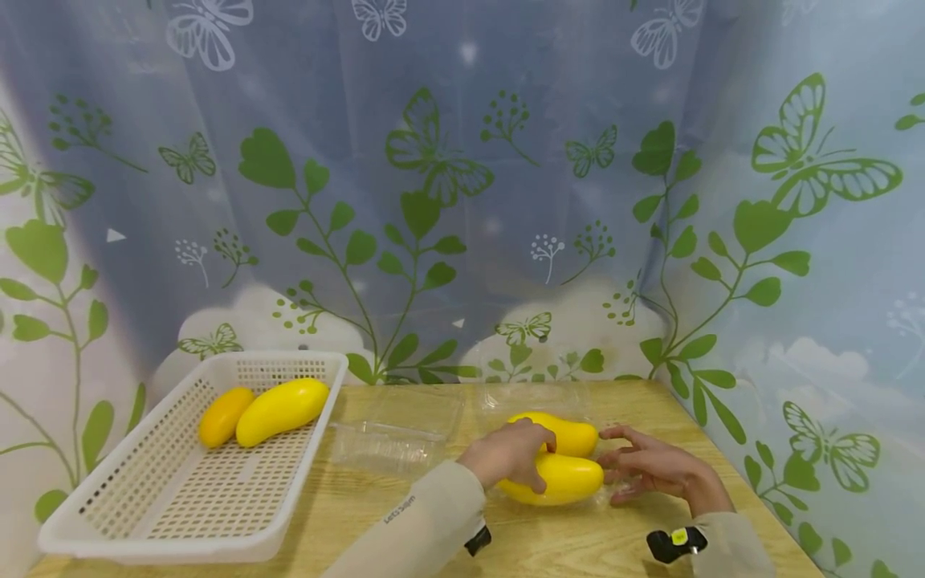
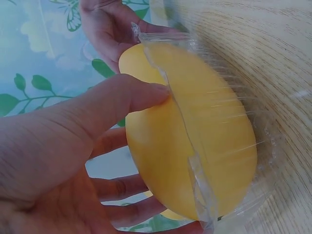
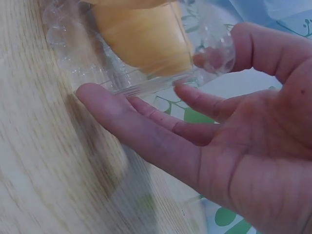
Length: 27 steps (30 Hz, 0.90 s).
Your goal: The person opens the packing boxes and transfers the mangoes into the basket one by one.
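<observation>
Two yellow mangoes lie side by side at the right of the table, the near mango [image 1: 571,482] in front of the far mango [image 1: 569,435]. A clear plastic box [image 2: 270,146] surrounds the near one's lower part in the left wrist view. My left hand [image 1: 509,456] grips this mango from its left end, thumb on the near side and fingers round the far side. At the opposite end, my right hand [image 1: 658,468] holds the box, its thumb low at the near corner and its fingers on the end wall [image 3: 217,48].
To the left stands a white plastic basket [image 1: 289,514] with an orange-yellow mango [image 1: 226,417] and a yellow mango [image 1: 282,411] inside. An open clear container [image 1: 390,445] lies between basket and hands. Behind the table [image 1: 347,530] hangs a butterfly-patterned curtain [image 1: 462,241].
</observation>
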Available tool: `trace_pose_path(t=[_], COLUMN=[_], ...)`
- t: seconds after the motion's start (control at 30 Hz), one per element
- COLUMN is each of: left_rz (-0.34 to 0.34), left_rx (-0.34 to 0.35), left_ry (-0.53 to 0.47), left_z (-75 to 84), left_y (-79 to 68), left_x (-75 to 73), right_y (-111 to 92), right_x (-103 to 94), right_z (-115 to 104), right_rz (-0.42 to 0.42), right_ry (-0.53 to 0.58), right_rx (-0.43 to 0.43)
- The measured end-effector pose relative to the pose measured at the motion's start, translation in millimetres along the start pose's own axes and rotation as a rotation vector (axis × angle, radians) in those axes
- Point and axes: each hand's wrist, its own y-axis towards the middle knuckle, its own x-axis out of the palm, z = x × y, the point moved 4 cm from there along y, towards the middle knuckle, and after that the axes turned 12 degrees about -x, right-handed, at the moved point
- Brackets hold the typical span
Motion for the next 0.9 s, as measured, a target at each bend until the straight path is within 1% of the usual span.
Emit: trace_pose_path(t=[0.27, 0.43, 0.73, 0.9], left_rz=[0.026, 0.042, 0.049, 0.054], left_rx=[-0.001, 0.002, 0.021, 0.018], left_ry=[0.017, 0.025, 0.007, -0.007], left_z=[1.0, 1.0, 0.2, 1.5], left_y=[0.2, -1.2, -2.0, -4.5], left_x=[0.4, -0.1, -2.2, -5.5], right_y=[-0.2, 0.3, 0.5, -0.4], right_x=[1.2, 1.3, 2.9, 3.1], right_z=[2.6, 4.2, 2.5, 2.0], right_rz=[0.04, 0.047, 0.056, 0.06], right_ry=[-0.009, -0.012, -0.023, -0.028], right_rx=[0.032, 0.039, 0.049, 0.055])
